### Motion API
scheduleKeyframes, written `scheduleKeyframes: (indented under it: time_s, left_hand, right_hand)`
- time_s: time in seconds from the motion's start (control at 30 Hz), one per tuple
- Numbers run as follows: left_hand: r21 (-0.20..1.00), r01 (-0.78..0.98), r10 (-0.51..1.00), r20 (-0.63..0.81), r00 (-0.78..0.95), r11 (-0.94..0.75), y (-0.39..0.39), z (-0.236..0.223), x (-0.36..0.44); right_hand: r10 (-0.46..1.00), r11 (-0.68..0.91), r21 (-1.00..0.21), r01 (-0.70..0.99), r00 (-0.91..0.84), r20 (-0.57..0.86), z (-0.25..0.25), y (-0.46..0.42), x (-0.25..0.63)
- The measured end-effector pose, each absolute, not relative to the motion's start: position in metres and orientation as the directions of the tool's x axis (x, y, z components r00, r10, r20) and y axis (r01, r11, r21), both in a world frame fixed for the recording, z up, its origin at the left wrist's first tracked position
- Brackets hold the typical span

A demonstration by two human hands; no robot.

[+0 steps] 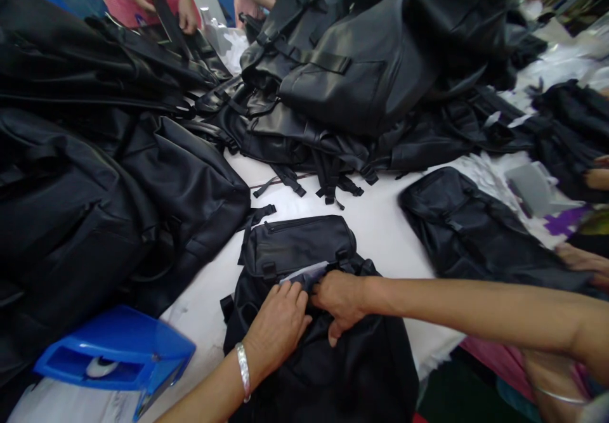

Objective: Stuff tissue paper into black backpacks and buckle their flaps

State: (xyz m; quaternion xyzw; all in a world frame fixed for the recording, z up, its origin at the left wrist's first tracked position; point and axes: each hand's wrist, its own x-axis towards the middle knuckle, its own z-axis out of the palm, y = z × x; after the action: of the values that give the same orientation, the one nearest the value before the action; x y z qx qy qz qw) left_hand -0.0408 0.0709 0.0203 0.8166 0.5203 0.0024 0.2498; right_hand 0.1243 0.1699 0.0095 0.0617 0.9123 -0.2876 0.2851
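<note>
A black backpack (328, 372) lies in front of me on the white table, its flap with a zipped pocket (299, 245) folded away from me. At its opening shows a strip of pale, thin lining or plastic (307, 272). My left hand (280, 321), below a silver bracelet, has its fingers curled together over the near edge of the opening. My right hand (340, 299) grips the same edge just to the right, thumb pointing down on the outside and fingertips partly hidden in the fold.
Black backpacks are heaped at the left (190, 188) and back (352, 68). A blue tape dispenser (118, 353) stands at the lower left. Another backpack (466, 226) lies at the right beside a co-worker's hand (583, 261). Co-workers stand across the table, one holding a strap (171, 23).
</note>
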Motion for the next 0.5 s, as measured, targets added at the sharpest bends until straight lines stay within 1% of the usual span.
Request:
scheduleKeyframes:
  time_s: [0.07,0.13,0.17,0.23,0.3,0.37,0.43,0.47,0.5]
  left_hand:
    - [0.43,0.818,0.809,-0.27,0.522,-0.384,0.071,0.017,-0.041]
    - [0.451,0.788,0.77,-0.282,0.572,-0.419,0.073,0.015,-0.039]
    - [0.457,0.778,0.757,-0.286,0.587,-0.431,0.075,0.015,-0.039]
    - [0.462,0.772,0.741,-0.302,0.6,-0.437,0.081,0.015,-0.04]
    - [0.451,0.791,0.726,-0.361,0.586,-0.414,0.088,0.015,-0.045]
    - [0.409,0.829,0.685,-0.477,0.55,-0.381,0.096,0.014,-0.052]
    - [0.373,0.863,0.615,-0.605,0.505,-0.341,0.104,0.013,-0.059]
    - [0.366,0.877,0.584,-0.654,0.48,-0.311,0.108,0.012,-0.061]
    - [0.364,0.89,0.556,-0.694,0.457,-0.276,0.113,0.012,-0.064]
  right_hand:
    - [-0.081,0.798,-0.487,0.355,-0.738,-0.67,0.008,0.173,0.116]
    - [-0.149,0.748,-0.521,0.412,-0.66,-0.736,0.002,0.179,0.106]
    - [-0.202,0.707,-0.548,0.447,-0.616,-0.762,-0.003,0.184,0.101]
    - [-0.352,0.586,-0.589,0.556,-0.481,-0.803,-0.012,0.195,0.094]
    - [-0.504,0.462,-0.562,0.686,-0.318,-0.803,-0.02,0.205,0.091]
    - [-0.587,0.397,-0.481,0.782,-0.187,-0.788,-0.023,0.211,0.09]
    - [-0.591,0.352,-0.422,0.836,-0.152,-0.792,-0.021,0.212,0.09]
    - [-0.564,0.324,-0.42,0.848,-0.183,-0.805,-0.02,0.211,0.09]
    - [-0.516,0.302,-0.445,0.843,-0.248,-0.82,-0.018,0.21,0.09]
